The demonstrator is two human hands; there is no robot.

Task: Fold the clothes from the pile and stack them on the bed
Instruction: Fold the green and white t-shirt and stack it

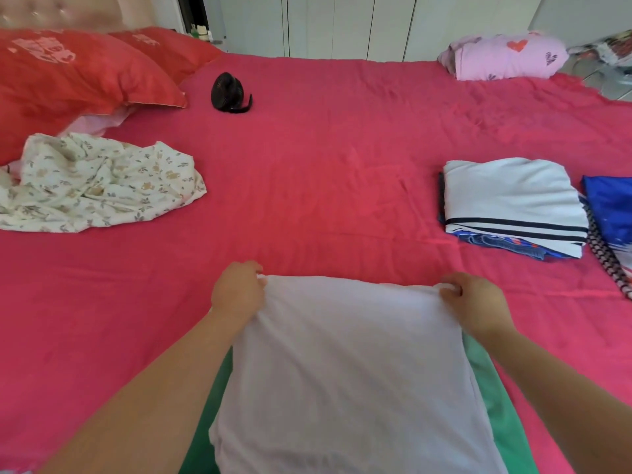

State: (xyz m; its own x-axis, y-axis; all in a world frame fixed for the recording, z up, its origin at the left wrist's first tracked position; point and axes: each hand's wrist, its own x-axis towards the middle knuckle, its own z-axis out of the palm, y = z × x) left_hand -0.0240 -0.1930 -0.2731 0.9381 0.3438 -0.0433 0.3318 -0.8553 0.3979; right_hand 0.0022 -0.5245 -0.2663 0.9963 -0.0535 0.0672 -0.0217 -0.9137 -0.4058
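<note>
Nearest, a white garment [349, 364] hangs stretched between two bare arms, its lower part covering a green cloth [492, 388] at the near edge of the bed [307, 186]. The left hand [237, 290] pinches the garment's far-left corner with its fingers curled in together. The right hand [473, 301] pinches the far-right corner the same way, its fingers bunched over the hem. The top edge runs taut between the two hands, just above the pink sheet.

Further out on the right lies a stack [513, 196]: a folded white piece with black stripes on top of a blue printed one. Just right of it are a blue item [612, 206] and a braided cord [605, 254]. Across on the left, at about the same depth, a floral cloth [99, 183] lies crumpled and unfolded.

Beyond that, two red pillows [78, 73] sit at the far left, with a small black fan [228, 93] beside them on the sheet. A pink bundle [506, 56] with hearts rests at the far right edge, and a white wardrobe [342, 25] stands behind the bed.
</note>
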